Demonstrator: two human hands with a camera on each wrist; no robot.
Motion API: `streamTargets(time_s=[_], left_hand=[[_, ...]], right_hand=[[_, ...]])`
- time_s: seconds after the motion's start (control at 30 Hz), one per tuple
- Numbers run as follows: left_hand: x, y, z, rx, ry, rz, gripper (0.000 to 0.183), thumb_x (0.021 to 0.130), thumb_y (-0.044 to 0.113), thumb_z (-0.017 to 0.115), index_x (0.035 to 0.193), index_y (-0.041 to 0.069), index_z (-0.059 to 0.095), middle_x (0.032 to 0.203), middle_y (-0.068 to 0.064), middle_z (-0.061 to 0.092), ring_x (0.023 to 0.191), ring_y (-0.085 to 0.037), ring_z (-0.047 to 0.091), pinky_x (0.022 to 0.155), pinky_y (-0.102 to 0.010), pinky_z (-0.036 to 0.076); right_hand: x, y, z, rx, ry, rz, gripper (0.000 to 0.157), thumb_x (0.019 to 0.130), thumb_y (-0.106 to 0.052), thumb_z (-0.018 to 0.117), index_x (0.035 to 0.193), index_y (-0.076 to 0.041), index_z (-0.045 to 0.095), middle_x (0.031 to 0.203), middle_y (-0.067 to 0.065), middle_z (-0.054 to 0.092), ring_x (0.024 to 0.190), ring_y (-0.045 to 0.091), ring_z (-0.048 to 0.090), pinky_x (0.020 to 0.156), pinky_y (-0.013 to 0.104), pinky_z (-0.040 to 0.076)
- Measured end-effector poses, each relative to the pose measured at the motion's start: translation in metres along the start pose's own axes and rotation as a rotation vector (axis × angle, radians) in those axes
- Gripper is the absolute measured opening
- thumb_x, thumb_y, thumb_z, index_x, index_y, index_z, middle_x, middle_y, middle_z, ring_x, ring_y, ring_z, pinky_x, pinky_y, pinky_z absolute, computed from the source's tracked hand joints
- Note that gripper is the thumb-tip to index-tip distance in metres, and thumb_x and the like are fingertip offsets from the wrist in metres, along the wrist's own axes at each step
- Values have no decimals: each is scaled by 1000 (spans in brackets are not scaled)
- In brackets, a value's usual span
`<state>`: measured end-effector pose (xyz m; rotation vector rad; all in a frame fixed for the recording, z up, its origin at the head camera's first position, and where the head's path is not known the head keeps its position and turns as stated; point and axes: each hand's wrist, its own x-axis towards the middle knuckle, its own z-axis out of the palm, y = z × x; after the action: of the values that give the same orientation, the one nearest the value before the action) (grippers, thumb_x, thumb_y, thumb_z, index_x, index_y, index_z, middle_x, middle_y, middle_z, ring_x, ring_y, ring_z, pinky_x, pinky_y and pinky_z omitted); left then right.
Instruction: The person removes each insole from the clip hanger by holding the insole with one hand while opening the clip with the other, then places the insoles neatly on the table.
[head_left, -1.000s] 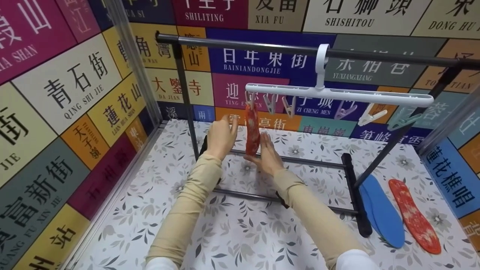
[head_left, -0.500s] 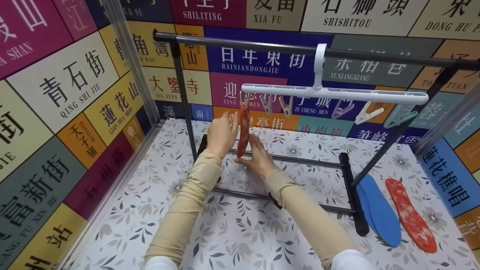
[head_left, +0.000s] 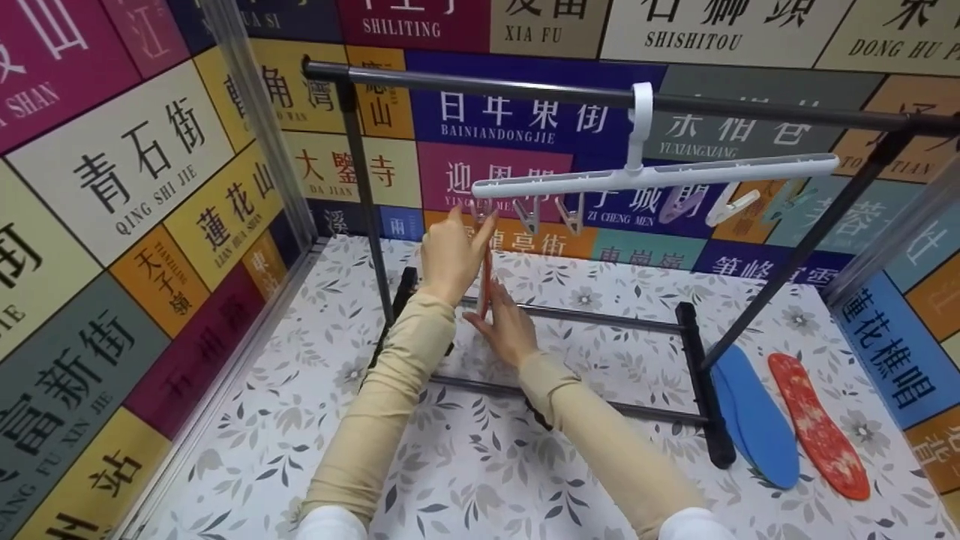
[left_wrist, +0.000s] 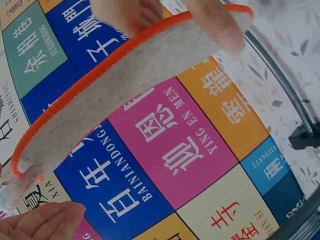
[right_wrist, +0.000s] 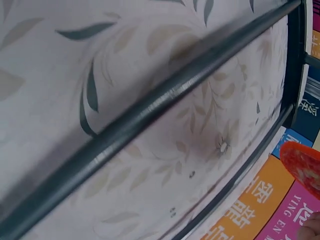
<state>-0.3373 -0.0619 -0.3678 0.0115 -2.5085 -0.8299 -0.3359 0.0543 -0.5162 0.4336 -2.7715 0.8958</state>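
Note:
A shoe insole point(head_left: 485, 289) with a grey underside, an orange edge and a mottled red face hangs from a clip point(left_wrist: 22, 187) at the left end of a white clip hanger point(head_left: 570, 181). Its lower end is pinched in my right hand point(head_left: 512, 328), the thumb on the grey side and fingers behind. My left hand point(head_left: 451, 255) is raised beside the clip, thumb and index finger spread on either side of it; no firm grip shows. The hanger tilts, left end lower, hooked on the black rack's top bar point(head_left: 487, 88).
Several unused clips, one of them white point(head_left: 731, 208), dangle along the hanger. On the floral surface at right lie a blue insole point(head_left: 757, 420) and a red mottled insole point(head_left: 819, 427). The rack's lower bars point(head_left: 600, 319) run behind and below my hands. Sign-covered walls stand around.
My left hand has risen to the clip. The insole has turned edge-on and shifted slightly left with my right hand. The hanger has tilted, its left end down and right end up.

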Motion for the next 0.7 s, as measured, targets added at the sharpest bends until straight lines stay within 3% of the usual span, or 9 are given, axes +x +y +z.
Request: streamTargets(time_s=[0.1, 0.23, 0.5, 0.7], left_hand=[[0, 3, 2, -22, 18, -3, 56, 96, 57, 54, 114, 6, 68, 82, -13, 73, 77, -33, 71, 65, -44, 56], [-1, 6, 5, -53, 31, 5, 44, 98, 51, 53, 91, 10, 67, 78, -10, 72, 77, -36, 71, 66, -47, 54], [-1, 8, 6, -59, 11, 5, 40, 100, 44, 51, 92, 7, 64, 80, -15, 71, 77, -38, 70, 66, -46, 55], [0, 9, 5, -41, 1, 22, 41, 101, 42, 47, 96, 5, 63, 84, -20, 71, 82, -42, 70, 71, -51, 54]], right_hand=[[-7, 3, 4, -18, 41, -23, 68, 97, -42, 60, 148, 0, 41, 145, 22, 51, 118, 43, 60, 94, 53, 50], [-16, 9, 9, -33, 106, -67, 55, 101, -30, 57, 143, 3, 47, 137, 22, 58, 113, 40, 64, 92, 51, 52], [-36, 17, 12, 12, 186, -101, 44, 102, -25, 54, 140, -2, 50, 117, 17, 67, 91, 37, 70, 76, 51, 56], [-57, 18, 13, 41, 237, -142, 44, 103, -22, 53, 143, -5, 49, 134, 16, 61, 97, 38, 70, 77, 49, 56]])
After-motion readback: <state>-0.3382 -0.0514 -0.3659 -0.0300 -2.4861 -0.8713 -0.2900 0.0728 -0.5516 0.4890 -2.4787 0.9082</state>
